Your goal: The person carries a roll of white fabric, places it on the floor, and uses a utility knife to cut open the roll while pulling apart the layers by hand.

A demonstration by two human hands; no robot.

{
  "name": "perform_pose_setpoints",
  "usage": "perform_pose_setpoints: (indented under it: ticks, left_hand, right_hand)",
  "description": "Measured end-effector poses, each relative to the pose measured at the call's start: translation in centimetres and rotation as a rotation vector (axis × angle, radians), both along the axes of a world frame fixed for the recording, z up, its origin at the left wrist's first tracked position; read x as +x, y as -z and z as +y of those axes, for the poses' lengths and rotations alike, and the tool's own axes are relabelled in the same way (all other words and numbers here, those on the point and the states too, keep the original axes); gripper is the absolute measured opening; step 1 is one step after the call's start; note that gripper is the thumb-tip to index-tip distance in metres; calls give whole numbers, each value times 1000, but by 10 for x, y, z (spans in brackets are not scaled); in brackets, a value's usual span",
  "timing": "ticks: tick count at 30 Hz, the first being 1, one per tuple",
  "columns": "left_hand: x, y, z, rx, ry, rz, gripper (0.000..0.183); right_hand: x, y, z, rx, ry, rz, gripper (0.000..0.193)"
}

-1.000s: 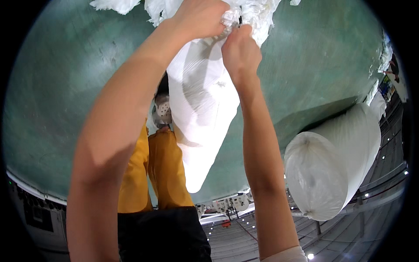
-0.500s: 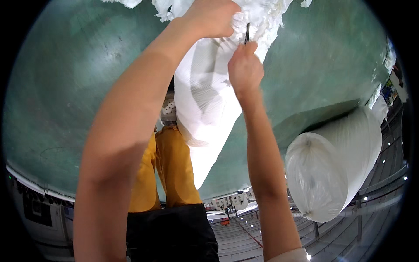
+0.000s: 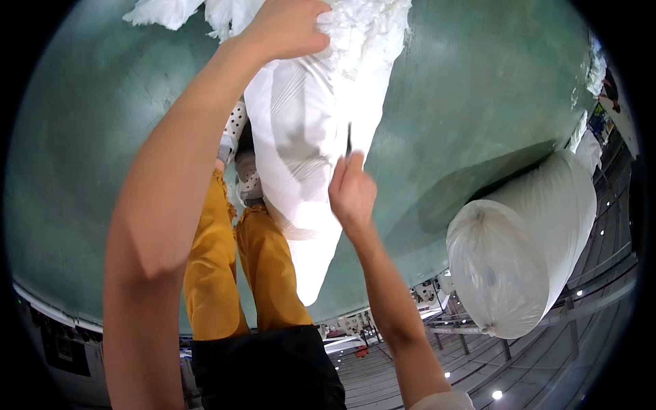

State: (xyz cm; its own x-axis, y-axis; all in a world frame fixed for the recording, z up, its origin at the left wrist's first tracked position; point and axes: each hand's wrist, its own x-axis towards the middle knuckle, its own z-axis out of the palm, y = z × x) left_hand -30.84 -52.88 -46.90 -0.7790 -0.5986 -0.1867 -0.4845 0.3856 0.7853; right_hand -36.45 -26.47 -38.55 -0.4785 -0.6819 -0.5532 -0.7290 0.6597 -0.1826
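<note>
A long white plastic bag point(image 3: 301, 150) hangs in the middle of the view, with white fluffy material point(image 3: 362, 27) bunched at its upper end. My left hand point(image 3: 287, 27) grips that upper end. Lower down, my right hand point(image 3: 352, 195) pinches a thin dark tool point(image 3: 348, 140) whose tip rests against the side of the bag. Behind the bag are legs in yellow trousers point(image 3: 266, 266) and dotted shoes point(image 3: 236, 126).
The green floor point(image 3: 89, 157) fills most of the view. A large stuffed white plastic sack point(image 3: 526, 246) lies at the right. More white scraps point(image 3: 160, 10) lie at the top left. Metal railings and ceiling lights point(image 3: 478, 348) show along the lower edge.
My right hand has slid down from the bag's upper end to its middle, carrying the thin dark tool along the plastic. My left hand keeps its grip on the upper end.
</note>
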Motion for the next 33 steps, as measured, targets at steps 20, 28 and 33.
perform_pose_setpoints:
  ticks: [20, 28, 33]
  left_hand:
    - [1, 8, -4, 147, -115, 30, 27]
    - [2, 6, -4, 229, -129, 85, 39]
    - [0, 6, -1, 347, -79, 12, 41]
  right_hand:
    - [-47, 23, -136, -87, 46, 95, 21]
    - [-32, 31, -117, 109, -147, 9, 23]
    - [1, 12, -8, 267, -114, -1, 19]
